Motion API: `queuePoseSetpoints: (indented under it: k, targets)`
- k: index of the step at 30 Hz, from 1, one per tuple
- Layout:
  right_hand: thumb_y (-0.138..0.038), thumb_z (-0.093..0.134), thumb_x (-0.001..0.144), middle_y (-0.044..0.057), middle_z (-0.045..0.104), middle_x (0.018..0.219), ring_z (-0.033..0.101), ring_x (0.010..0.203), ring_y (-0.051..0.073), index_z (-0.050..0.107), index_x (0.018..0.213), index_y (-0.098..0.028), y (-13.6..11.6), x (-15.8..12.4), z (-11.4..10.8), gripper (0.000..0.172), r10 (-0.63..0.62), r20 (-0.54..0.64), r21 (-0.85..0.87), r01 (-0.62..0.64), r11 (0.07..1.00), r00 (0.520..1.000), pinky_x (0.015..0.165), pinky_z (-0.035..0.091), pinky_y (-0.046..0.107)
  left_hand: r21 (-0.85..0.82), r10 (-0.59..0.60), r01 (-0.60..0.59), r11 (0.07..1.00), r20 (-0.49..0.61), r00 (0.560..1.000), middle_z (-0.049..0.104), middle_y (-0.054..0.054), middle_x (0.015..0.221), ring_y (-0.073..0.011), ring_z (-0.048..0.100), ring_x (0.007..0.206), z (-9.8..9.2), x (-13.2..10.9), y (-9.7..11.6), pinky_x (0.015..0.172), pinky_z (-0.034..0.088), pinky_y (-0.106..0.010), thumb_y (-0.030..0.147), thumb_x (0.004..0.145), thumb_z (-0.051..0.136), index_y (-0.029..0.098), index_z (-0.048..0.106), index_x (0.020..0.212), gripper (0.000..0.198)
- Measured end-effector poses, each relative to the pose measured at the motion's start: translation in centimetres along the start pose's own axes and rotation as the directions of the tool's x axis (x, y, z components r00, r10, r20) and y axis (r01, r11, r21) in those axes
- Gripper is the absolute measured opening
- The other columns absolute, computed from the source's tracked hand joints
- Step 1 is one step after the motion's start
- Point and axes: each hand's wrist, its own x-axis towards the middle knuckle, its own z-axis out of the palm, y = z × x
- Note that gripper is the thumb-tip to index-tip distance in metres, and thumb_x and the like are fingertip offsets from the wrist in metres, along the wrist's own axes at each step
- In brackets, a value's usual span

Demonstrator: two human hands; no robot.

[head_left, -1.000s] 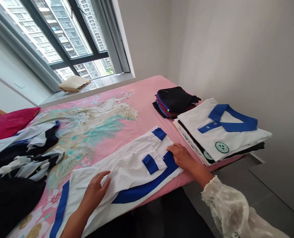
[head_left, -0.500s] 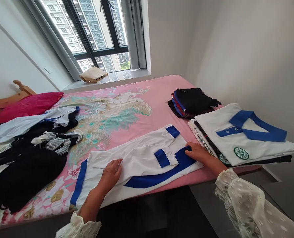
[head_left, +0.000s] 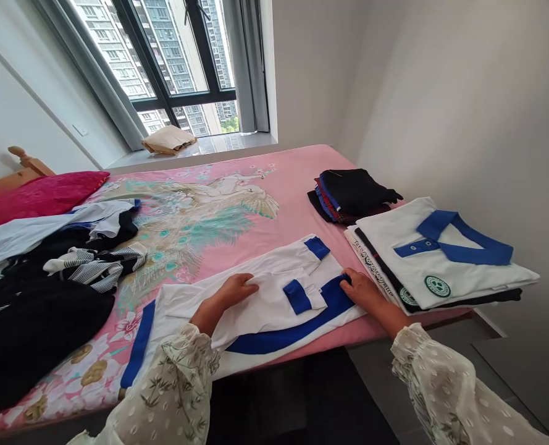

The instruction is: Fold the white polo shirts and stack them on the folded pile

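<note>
A white polo shirt (head_left: 260, 309) with blue trim lies lengthwise along the bed's near edge, its sides and sleeves folded inward. A blue cuff (head_left: 297, 296) rests on top, and a broad blue band runs along the near side. My left hand (head_left: 230, 293) is on the middle of the shirt, thumb and forefinger drawn together at the white cloth; its other fingertips are hidden. At the shirt's right end, my right hand (head_left: 360, 289) pinches the blue collar part, close beside the stack of folded shirts (head_left: 478, 281).
Dark folded clothes (head_left: 357, 191) form a pile behind the shirt stack. Loose clothes (head_left: 47, 315) lie heaped at the left, near a red pillow (head_left: 47, 191). The pink bedsheet (head_left: 297, 185) has a peacock print. A beige bundle (head_left: 168, 140) sits on the windowsill.
My left hand has moved right and away from me across the shirt, its fingers now more curled. My right hand stays at the collar part. The view has shifted slightly.
</note>
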Motion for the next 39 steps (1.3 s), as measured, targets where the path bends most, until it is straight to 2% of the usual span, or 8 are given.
queuePoseSetpoints:
  k: [8,15,18,21,25,31,35,39]
  targets:
    - [-0.027,0.038,0.086,0.008,0.065,0.09,0.06,0.087,0.022,0.053,0.104,-0.018,0.0,-1.2,-0.1,0.026,0.012,-0.2,0.057,-0.001,0.998,0.98,0.077,0.039,0.028,-0.132,0.146,-0.17,0.977,-0.17,0.975,0.07,-0.003,0.092,-0.0198,0.062,0.085,-1.3,-2.5,1.3,0.072,0.051,-0.028,0.052,0.079,0.051,0.018,0.065,0.097,0.041]
    - [-0.029,0.04,0.084,0.011,0.068,0.092,0.063,0.083,0.026,0.056,0.103,-0.018,-0.4,-1.5,-0.9,0.027,0.13,-0.019,-0.165,-0.132,0.977,0.991,0.069,0.038,0.032,0.05,0.165,-0.157,0.986,-0.274,0.948,0.068,-0.005,0.101,-0.0219,0.061,0.096,-0.9,1.4,-0.8,0.091,0.047,-0.035,0.044,0.075,0.058,0.02,0.065,0.099,0.034]
    - [-0.026,0.045,0.081,0.013,0.067,0.096,0.062,0.091,0.027,0.057,0.103,-0.017,-0.8,-1.6,-1.5,0.027,0.121,-0.019,-0.236,-0.122,0.964,0.992,0.072,0.038,0.033,0.121,0.136,-0.1,0.988,-0.334,0.933,0.062,-0.011,0.118,-0.0269,0.056,0.111,-0.9,1.0,-2.4,0.099,0.042,-0.041,0.04,0.072,0.062,0.019,0.061,0.11,0.044]
    - [-0.025,0.047,0.081,0.012,0.066,0.104,0.059,0.098,0.027,0.055,0.111,-0.018,-0.9,-1.8,-1.6,0.033,0.09,-0.091,-0.222,-0.108,0.969,0.992,0.077,0.039,0.033,0.2,0.168,-0.085,0.976,-0.446,0.879,0.058,-0.011,0.124,-0.0255,0.049,0.121,-1.6,-3.4,-4.4,0.105,0.037,-0.041,0.041,0.081,0.054,0.019,0.059,0.115,0.04]
    - [-0.032,0.044,0.085,0.014,0.066,0.106,0.06,0.096,0.028,0.055,0.112,-0.015,-0.2,-2.0,-0.6,0.034,0.091,-0.079,-0.185,-0.104,0.977,0.993,0.08,0.041,0.035,0.329,0.209,0.019,0.944,-0.643,0.737,0.062,-0.008,0.115,-0.0222,0.053,0.114,-2.0,-14.0,-9.2,0.103,0.039,-0.039,0.036,0.088,0.045,0.022,0.062,0.105,0.028]
    - [-0.041,0.041,0.087,0.016,0.064,0.112,0.059,0.098,0.031,0.052,0.116,-0.016,2.3,-1.7,1.7,0.04,0.073,-0.131,-0.164,-0.094,0.982,0.989,0.083,0.042,0.037,0.093,-0.202,0.427,0.899,-0.779,0.594,0.065,-0.007,0.106,-0.0267,0.056,0.104,0.0,-27.8,-16.6,0.096,0.043,-0.044,0.042,0.086,0.046,0.023,0.062,0.102,0.03]
    - [-0.048,0.041,0.085,0.018,0.065,0.11,0.06,0.094,0.031,0.054,0.112,-0.02,3.6,-1.6,2.6,0.041,0.104,-0.094,-0.147,-0.117,0.982,0.99,0.081,0.041,0.04,0.017,-0.225,0.377,0.926,-0.776,0.589,0.065,-0.007,0.103,-0.0256,0.056,0.103,1.3,-29.3,-17.4,0.096,0.042,-0.042,0.046,0.083,0.05,0.023,0.064,0.097,0.03]
    - [-0.051,0.042,0.082,0.021,0.064,0.108,0.062,0.088,0.031,0.056,0.104,-0.023,4.3,-1.5,3.1,0.038,0.108,-0.09,-0.107,-0.117,0.987,0.99,0.076,0.04,0.041,0.0,-0.195,0.273,0.962,-0.697,0.69,0.064,-0.005,0.094,-0.0212,0.059,0.09,1.4,-27.3,-16.7,0.088,0.046,-0.036,0.047,0.083,0.05,0.022,0.064,0.106,0.036]
